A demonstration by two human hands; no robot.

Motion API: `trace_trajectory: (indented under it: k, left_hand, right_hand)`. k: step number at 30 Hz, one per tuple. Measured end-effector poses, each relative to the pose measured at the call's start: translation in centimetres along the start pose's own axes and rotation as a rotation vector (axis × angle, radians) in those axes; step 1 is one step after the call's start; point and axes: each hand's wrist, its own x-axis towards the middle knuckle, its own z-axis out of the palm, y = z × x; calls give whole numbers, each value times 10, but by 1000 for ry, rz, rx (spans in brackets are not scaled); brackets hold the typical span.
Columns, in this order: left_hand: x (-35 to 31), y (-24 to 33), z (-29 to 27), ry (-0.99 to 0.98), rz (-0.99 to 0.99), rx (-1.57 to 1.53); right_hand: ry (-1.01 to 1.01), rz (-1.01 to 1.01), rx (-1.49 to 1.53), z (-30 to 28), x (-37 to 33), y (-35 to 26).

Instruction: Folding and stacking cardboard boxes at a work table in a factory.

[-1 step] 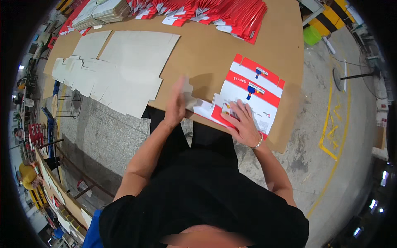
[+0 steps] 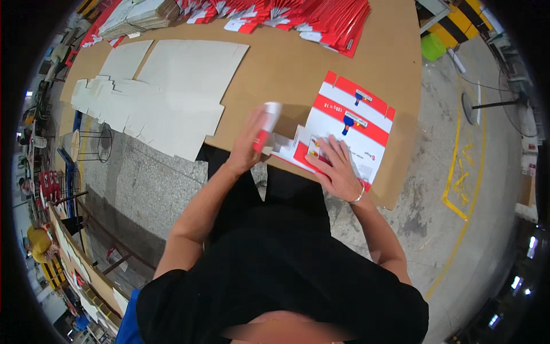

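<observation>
A flat red and white printed carton [image 2: 366, 136] lies at the near right edge of the table, with blue pictures on its panels. My right hand [image 2: 338, 175] rests on its near part, fingers stretched out and pressing it down. At the carton's left end, my left hand [image 2: 246, 146] grips a raised red and white end flap [image 2: 271, 114], somewhat smeared by motion. A narrow strip of the carton runs between the two hands along the table edge.
Grey-white unprinted sides of flat cardboard sheets [image 2: 183, 80] cover the table's left. Folded red and white cartons [image 2: 338, 26] stand in a row at the far edge, beside a tied bundle of cardboard [image 2: 140, 17]. A green bin [image 2: 433, 47] stands on the floor at right.
The left flap has swung up, and its printed red and white side now shows by my left hand. My right hand stays on the carton.
</observation>
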Motion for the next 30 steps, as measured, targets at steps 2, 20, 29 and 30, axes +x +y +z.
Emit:
trace_trajectory:
  k: [2, 20, 29, 30]
  left_hand:
    - [9, 13, -4, -319, 379, 323]
    - [-5, 24, 17, -616, 292, 901]
    - [-8, 22, 20, -540, 300, 918]
    - [-8, 22, 21, -541, 300, 918]
  right_hand:
    - [-22, -16, -46, -2, 2, -1]
    - [-32, 47, -158, 10, -2, -7]
    - [13, 141, -237, 16, -5, -16]
    - [22, 136, -241, 17, -5, -15]
